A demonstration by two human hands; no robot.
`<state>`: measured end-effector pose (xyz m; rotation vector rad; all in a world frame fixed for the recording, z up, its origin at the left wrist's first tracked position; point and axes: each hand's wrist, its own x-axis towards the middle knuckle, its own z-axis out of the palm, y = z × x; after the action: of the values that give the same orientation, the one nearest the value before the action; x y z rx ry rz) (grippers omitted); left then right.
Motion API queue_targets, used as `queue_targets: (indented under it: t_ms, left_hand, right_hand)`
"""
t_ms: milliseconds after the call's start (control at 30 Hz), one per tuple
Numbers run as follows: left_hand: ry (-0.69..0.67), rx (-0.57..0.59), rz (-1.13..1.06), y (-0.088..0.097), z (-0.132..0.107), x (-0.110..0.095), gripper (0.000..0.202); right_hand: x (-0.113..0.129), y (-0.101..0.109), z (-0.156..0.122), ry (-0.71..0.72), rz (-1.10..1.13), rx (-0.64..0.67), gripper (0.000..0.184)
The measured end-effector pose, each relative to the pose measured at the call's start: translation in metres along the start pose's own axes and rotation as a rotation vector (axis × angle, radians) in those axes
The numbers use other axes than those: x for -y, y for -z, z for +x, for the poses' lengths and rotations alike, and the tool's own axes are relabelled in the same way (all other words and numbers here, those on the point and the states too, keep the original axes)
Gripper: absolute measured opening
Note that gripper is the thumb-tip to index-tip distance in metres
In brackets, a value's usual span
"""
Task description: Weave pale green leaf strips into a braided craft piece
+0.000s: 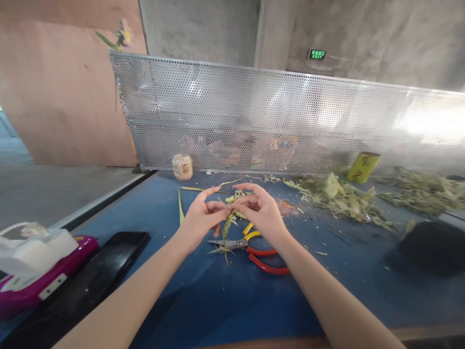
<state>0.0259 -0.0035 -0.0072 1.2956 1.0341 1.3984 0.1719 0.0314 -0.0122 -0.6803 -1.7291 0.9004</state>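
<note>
- At 8 o'clock from our hands we see a black phone lying on the blue surface (203,305), with a magenta-and-white object (82,247) just beside it.
- At 5 o'clock we find scissors (238,244) with red and yellow handles, their blades apart.
- Between 3 and 4 o'clock we note a dark, blurred object (432,247).
- At the centre we bring our hands together: left hand (201,215) and right hand (259,208) both pinch the upper end of a green plaited strand (227,228). It hangs toward 6 o'clock, crossing in front of the blades; we cannot tell whether it touches them.
- At 10 o'clock we see a bent leaf strip (181,208) and, farther, a roll of pale twine (182,167) near 11.
- Between 2 and 3 we have a heap of husks (334,196), with a yellow-green cylinder (363,167) behind.
- Across 12 o'clock we face a perforated metal screen (218,97), with a green exit sign (317,54) beyond, toward 1.
</note>
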Motion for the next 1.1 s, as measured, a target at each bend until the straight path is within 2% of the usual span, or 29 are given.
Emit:
queue_targets:
  t_ms: [133, 300, 500, 800, 1100]
  left_hand:
    - [0.102, 0.015, 0.010, 0.0029, 0.0012, 0.0009, 0.067]
    - [0.145, 0.011, 0.026, 0.0053, 0.0025, 0.0013, 0.067]
    - [0.114, -0.011, 0.035, 0.0060, 0.0031, 0.0031, 0.072]
    - [-0.093, 0.040, 0.287, 0.0091, 0.0006, 0.0062, 0.069]
    - [-0.191, -0.009, 0.486, 0.0051, -0.0029, 0.0056, 0.065]
  right_hand:
    - [0.0051, 0.0039, -0.0056, 0.209, -0.353, 0.028, 0.034]
    - [0.0054, 0.0066, -0.0069, 0.361, -0.600, 0.043, 0.031]
    - [0.0089, 0.0051, -0.0079, 0.355, -0.774, 0.056, 0.026]
    - [0.0076, 0.0027, -0.0074, 0.248, -0.874, 0.067, 0.025]
    - [0.0034, 0.0006, -0.0077, 0.396, -1.101, 0.129, 0.019]
